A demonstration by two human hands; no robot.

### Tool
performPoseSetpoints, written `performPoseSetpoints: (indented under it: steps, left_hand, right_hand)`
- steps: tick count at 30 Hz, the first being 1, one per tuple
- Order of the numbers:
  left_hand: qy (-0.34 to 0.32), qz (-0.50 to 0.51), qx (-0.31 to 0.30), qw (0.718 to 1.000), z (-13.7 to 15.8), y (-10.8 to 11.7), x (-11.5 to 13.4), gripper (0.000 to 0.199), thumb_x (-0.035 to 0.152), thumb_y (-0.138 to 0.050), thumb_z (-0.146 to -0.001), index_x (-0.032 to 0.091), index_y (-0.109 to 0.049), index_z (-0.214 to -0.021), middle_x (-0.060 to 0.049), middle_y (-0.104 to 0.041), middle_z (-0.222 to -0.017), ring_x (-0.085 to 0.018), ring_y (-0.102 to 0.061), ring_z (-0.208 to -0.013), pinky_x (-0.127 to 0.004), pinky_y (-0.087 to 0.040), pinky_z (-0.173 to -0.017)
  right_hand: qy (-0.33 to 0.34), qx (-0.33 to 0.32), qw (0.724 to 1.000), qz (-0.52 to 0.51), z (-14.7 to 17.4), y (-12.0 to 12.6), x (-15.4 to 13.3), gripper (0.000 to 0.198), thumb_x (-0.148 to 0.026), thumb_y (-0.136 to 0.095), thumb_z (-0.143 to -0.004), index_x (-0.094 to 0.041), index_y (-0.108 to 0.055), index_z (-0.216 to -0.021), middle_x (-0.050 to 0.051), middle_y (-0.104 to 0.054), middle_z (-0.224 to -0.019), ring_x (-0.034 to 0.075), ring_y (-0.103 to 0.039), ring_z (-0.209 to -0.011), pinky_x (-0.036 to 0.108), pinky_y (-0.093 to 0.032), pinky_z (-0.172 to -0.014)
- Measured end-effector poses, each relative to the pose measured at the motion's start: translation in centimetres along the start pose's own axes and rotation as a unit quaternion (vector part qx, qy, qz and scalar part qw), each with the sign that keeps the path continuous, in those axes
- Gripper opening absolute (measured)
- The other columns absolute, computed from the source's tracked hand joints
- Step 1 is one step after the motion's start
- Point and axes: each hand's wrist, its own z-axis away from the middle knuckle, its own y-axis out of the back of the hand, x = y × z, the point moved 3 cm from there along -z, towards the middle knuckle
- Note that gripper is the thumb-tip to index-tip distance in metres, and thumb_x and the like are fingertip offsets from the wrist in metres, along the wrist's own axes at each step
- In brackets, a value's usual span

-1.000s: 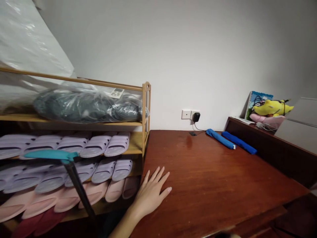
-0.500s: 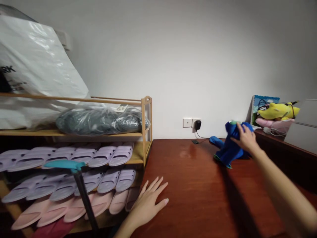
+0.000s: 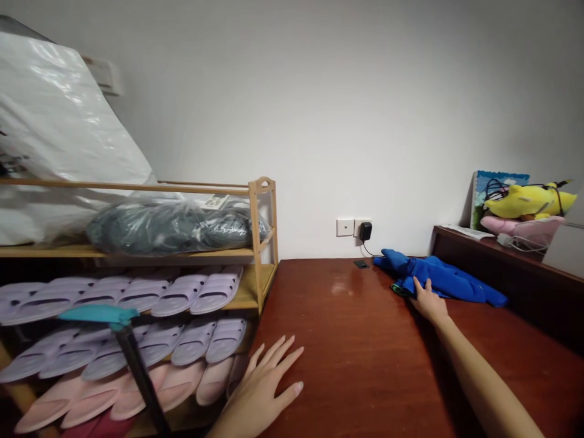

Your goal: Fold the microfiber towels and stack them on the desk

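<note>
A blue garment [image 3: 449, 278] with a green-edged hem lies loosely spread at the back right of the reddish-brown wooden table [image 3: 347, 353]. My right hand [image 3: 429, 302] rests at its near edge, with at least two fingers stretched apart on the fabric. The remaining fingers are partly hidden. To the left, my left hand [image 3: 264, 389] holds nothing. Its fingers are spread over the table's left edge, beside the shoe rack.
A wooden rack [image 3: 255, 243] holds lilac slippers [image 3: 216, 290], pink slippers [image 3: 180, 386] and a plastic-wrapped grey bundle [image 3: 173, 228]. A teal-topped black handle [image 3: 137, 359] stands before it. A black plug [image 3: 365, 231] sits in the wall; a yellow plush toy [image 3: 524, 201] lies on the right ledge.
The blue garment, bunched and raised in my right hand before, now lies lower and flatter on the table. My right hand has come down and left to its near edge. My left hand stays spread.
</note>
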Motion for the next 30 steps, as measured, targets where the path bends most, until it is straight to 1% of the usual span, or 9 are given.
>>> performPoseSetpoints:
  steps: [4, 6, 10, 15, 18, 21, 25, 28, 30]
  left_hand:
    - [0.000, 0.005, 0.000, 1.000, 0.1, -0.1, 0.0, 0.053, 0.043, -0.051, -0.087, 0.037, -0.038, -0.138, 0.001, -0.029, -0.149, -0.026, -0.025, -0.136, -0.053, -0.019, -0.110]
    - [0.000, 0.010, 0.004, 1.000, 0.1, -0.1, 0.0, 0.052, 0.041, -0.052, -0.087, 0.037, -0.040, -0.137, 0.001, -0.030, -0.148, -0.027, -0.026, -0.136, -0.053, -0.019, -0.110]
    - [-0.006, 0.020, 0.017, 1.000, 0.1, 0.1, 0.0, 0.052, 0.044, -0.053, -0.086, 0.035, -0.042, -0.136, -0.001, -0.032, -0.147, -0.028, -0.027, -0.135, -0.054, -0.019, -0.109]
    - [0.001, 0.021, 0.006, 1.000, 0.3, 0.6, 0.3, 0.052, 0.044, -0.052, -0.086, 0.034, -0.043, -0.136, -0.002, -0.031, -0.147, -0.027, -0.026, -0.136, -0.053, -0.018, -0.110]
    - [0.001, 0.027, 0.008, 1.000, 0.5, 0.7, 0.3, 0.052, 0.046, -0.051, -0.086, 0.034, -0.043, -0.136, -0.002, -0.032, -0.147, -0.026, -0.026, -0.136, -0.053, -0.017, -0.110]
    - [-0.001, 0.034, 0.011, 0.999, 0.6, 0.6, 0.2, 0.052, 0.048, -0.051, -0.086, 0.033, -0.044, -0.135, -0.003, -0.033, -0.147, -0.027, -0.026, -0.136, -0.053, -0.017, -0.110]
    - [-0.003, 0.040, 0.013, 0.999, 0.6, 0.5, 0.1, 0.052, 0.048, -0.050, -0.086, 0.033, -0.044, -0.135, -0.004, -0.033, -0.147, -0.026, -0.025, -0.136, -0.053, -0.016, -0.110]
    - [-0.006, 0.042, 0.014, 0.999, 0.5, 0.6, 0.1, 0.052, 0.047, -0.050, -0.086, 0.032, -0.045, -0.135, -0.004, -0.033, -0.147, -0.026, -0.025, -0.136, -0.053, -0.015, -0.110]
    - [-0.010, 0.043, 0.020, 0.999, 0.6, 0.7, 0.1, 0.052, 0.047, -0.050, -0.086, 0.032, -0.046, -0.135, -0.005, -0.033, -0.147, -0.026, -0.026, -0.136, -0.053, -0.016, -0.109]
  right_hand:
    - [-0.019, 0.000, 0.989, -0.147, -1.6, 1.6, 0.2, 0.042, -0.038, -0.055, -0.086, -0.018, -0.051, -0.122, 0.010, -0.052, -0.121, 0.021, -0.052, -0.107, 0.045, -0.042, -0.094]
    - [-0.036, 0.007, 0.971, -0.237, -2.4, 3.5, 1.2, 0.032, -0.039, -0.055, -0.086, -0.015, -0.057, -0.108, 0.006, -0.059, -0.106, 0.017, -0.056, -0.097, 0.038, -0.048, -0.086]
    - [-0.059, 0.054, 0.905, -0.419, -2.7, 8.1, 2.6, 0.028, -0.035, -0.052, -0.089, -0.013, -0.055, -0.106, 0.004, -0.060, -0.095, 0.011, -0.058, -0.080, 0.028, -0.052, -0.071]
    - [-0.046, 0.116, 0.823, -0.555, -2.4, 13.5, 1.0, 0.029, -0.030, -0.052, -0.089, -0.014, -0.051, -0.112, 0.003, -0.058, -0.094, 0.009, -0.057, -0.075, 0.025, -0.052, -0.065]
    - [-0.018, 0.120, 0.806, -0.579, -2.5, 16.3, -1.2, 0.028, -0.034, -0.055, -0.086, -0.013, -0.054, -0.104, 0.000, -0.058, -0.084, 0.008, -0.055, -0.066, 0.023, -0.049, -0.059]
    - [0.048, 0.080, 0.810, -0.579, -1.6, 18.2, -4.6, 0.031, -0.038, -0.058, -0.081, -0.015, -0.053, -0.101, -0.001, -0.058, -0.078, 0.008, -0.054, -0.062, 0.023, -0.048, -0.057]
    - [0.173, -0.027, 0.832, -0.526, 4.5, 17.2, -10.3, 0.033, -0.043, -0.056, -0.077, -0.018, -0.053, -0.098, 0.000, -0.061, -0.078, 0.012, -0.058, -0.063, 0.028, -0.050, -0.060]
    - [0.303, -0.141, 0.841, -0.425, 13.7, 12.3, -14.2, 0.023, -0.038, -0.059, -0.075, -0.015, -0.059, -0.081, 0.002, -0.064, -0.075, 0.014, -0.059, -0.068, 0.027, -0.050, -0.064]
    - [0.381, -0.212, 0.828, -0.353, 20.5, 8.1, -15.8, 0.018, -0.029, -0.067, -0.068, -0.016, -0.062, -0.078, 0.002, -0.067, -0.080, 0.017, -0.061, -0.074, 0.028, -0.051, -0.071]
